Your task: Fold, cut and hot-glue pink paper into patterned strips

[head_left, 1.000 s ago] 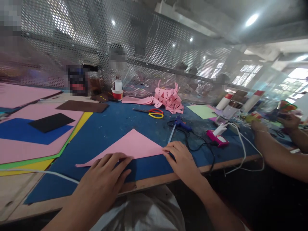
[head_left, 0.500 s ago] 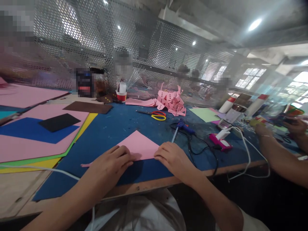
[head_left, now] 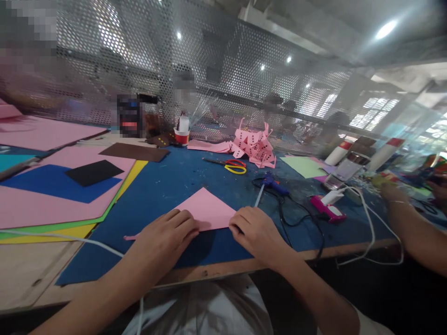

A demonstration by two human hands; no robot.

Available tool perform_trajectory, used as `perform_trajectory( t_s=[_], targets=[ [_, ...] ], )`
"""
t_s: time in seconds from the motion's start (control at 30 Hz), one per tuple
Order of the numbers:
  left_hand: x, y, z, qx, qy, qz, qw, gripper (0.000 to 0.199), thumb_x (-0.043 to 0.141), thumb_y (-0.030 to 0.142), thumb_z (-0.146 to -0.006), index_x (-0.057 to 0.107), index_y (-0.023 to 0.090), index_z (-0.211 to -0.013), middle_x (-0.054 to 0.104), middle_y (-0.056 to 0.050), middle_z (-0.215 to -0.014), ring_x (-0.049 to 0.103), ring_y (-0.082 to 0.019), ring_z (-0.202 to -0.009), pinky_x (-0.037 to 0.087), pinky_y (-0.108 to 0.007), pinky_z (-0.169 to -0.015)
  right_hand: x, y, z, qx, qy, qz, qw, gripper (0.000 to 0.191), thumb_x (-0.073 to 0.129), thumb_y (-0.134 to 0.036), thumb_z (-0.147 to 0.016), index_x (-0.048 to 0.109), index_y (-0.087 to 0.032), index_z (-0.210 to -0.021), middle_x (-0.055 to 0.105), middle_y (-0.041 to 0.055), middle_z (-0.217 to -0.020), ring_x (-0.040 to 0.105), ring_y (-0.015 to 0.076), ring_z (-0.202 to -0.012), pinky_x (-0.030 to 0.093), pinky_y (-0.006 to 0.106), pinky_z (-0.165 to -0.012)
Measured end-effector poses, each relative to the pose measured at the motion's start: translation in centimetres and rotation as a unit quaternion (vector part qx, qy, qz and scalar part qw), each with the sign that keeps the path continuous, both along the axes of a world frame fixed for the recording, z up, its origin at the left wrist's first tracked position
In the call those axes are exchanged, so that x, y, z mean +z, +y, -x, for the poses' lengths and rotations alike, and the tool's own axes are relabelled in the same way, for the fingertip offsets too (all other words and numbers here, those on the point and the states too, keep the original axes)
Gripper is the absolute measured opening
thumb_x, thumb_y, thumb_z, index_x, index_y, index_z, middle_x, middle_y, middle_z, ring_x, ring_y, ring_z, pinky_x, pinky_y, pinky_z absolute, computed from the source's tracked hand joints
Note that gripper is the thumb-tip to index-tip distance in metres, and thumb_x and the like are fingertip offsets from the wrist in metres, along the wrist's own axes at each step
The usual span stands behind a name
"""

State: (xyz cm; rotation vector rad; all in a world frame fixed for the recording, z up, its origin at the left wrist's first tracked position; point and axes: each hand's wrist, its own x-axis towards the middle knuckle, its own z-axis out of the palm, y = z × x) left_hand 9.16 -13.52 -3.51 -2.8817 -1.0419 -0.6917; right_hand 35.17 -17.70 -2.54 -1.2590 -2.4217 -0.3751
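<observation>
A pink sheet of paper (head_left: 209,210), showing as a triangle with its point away from me, lies on the blue table top (head_left: 216,251). My left hand (head_left: 174,232) is closed on its near left edge, fingers bent and pressed together. At the right corner my right hand (head_left: 253,228) pinches the same sheet between thumb and fingers. Beyond my right hand lies a blue glue gun (head_left: 275,184) with a clear glue stick in it. A thin pink strip (head_left: 131,237) sticks out left of my left forearm.
Scissors (head_left: 235,166) with red and yellow handles lie farther back, before a heap of pink cut-outs (head_left: 254,146). Coloured sheets (head_left: 70,211) are stacked at left. A pink power strip (head_left: 328,209) with cables sits right, near another person's arm (head_left: 415,228). A perforated metal screen (head_left: 223,65) stands behind.
The view has shifted slightly, so most things sit a little farther right. Both hands keep hold of the pink paper, with almost no change in their grip.
</observation>
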Motion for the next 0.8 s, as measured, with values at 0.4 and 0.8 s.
perform_trajectory(
  t_s=[0.4,0.8],
  targets=[
    [-0.24,-0.24,-0.01,0.021,0.033,-0.025,0.999,0.026,0.043,0.024,-0.103,0.066,0.019,-0.091,0.062,-0.006,-0.091,0.055,-0.024,-0.084,0.041,-0.039,-0.077,-0.28,-0.09,-0.01,0.004,0.104,0.049,0.993,0.010,0.058,-0.009,-0.090,0.062,-0.018,-0.088,0.065,0.0043,-0.088,0.058,0.0192,-0.088,0.043,0.033,-0.079],
    [-0.51,0.00,0.09,0.016,-0.037,0.032,0.999,0.024,0.042,0.028,-0.104,0.064,0.019,-0.100,0.066,-0.006,-0.099,0.058,-0.023,-0.094,0.045,-0.038,-0.085,-0.01,-0.32,-0.13,-0.017,0.114,0.105,0.988,0.008,0.056,-0.014,-0.095,0.060,-0.020,-0.091,0.063,0.0045,-0.092,0.056,0.0202,-0.091,0.042,0.034,-0.081]
  ],
)
